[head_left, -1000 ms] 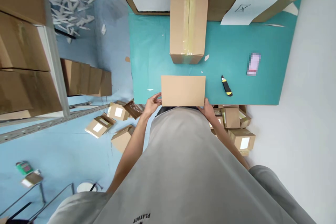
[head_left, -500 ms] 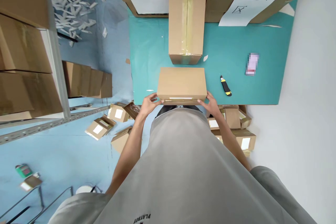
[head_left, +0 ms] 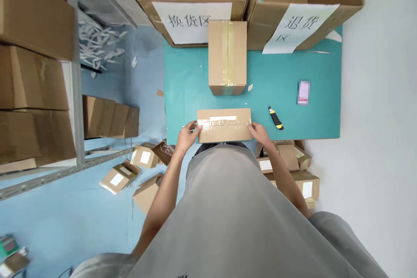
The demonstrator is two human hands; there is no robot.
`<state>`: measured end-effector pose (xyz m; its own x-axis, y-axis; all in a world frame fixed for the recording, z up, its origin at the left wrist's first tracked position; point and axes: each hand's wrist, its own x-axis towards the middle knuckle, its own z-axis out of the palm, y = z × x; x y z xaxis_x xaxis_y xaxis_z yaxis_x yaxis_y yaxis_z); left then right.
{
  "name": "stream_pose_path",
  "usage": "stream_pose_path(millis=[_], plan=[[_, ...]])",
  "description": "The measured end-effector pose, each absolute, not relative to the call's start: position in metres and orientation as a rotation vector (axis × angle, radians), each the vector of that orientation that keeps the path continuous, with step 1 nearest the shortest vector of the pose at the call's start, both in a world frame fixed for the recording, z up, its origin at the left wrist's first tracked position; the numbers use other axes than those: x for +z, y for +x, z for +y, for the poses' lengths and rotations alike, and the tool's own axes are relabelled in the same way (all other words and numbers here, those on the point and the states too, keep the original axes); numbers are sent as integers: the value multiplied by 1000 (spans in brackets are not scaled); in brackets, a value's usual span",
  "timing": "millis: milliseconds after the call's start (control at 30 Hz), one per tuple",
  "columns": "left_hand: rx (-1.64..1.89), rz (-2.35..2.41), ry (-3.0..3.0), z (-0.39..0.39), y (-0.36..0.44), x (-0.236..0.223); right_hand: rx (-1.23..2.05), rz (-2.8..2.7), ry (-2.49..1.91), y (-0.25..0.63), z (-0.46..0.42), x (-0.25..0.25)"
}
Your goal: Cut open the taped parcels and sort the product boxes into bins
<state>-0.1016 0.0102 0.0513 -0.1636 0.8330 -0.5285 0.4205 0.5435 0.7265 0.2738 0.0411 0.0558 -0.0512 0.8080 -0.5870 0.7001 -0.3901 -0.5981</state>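
Observation:
A small taped cardboard box (head_left: 224, 125) lies at the near edge of the teal table (head_left: 293, 69), its taped face with a white label up. My left hand (head_left: 188, 135) grips its left end and my right hand (head_left: 257, 132) grips its right end, fingers curled on the edges. A taller sealed cardboard box (head_left: 227, 56) stands just beyond it. A yellow-and-black utility knife (head_left: 275, 117) rests on the table to the right of my right hand.
Two large open cartons with paper signs, one (head_left: 190, 0) at the back left and one (head_left: 306, 4) at the back right. Small labelled boxes lie on the blue floor at left (head_left: 130, 169) and under the table's right side (head_left: 293, 165). A metal shelf with cartons (head_left: 32, 78) stands left.
The small box was turned over in my hands, from a plain face up to the taped, labelled face up, and now rests flat at the table edge. The camera tilted, showing more of the far cartons.

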Motion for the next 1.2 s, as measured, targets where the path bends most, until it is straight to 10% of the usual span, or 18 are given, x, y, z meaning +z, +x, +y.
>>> stream_pose_path(millis=[400,1200], plan=[[706,1738,1192,192,-53,67,1170,-1409,-1958,214,207,68],[746,1463,1373,277,54,81,1420,-899,-1863,225,244,61]])
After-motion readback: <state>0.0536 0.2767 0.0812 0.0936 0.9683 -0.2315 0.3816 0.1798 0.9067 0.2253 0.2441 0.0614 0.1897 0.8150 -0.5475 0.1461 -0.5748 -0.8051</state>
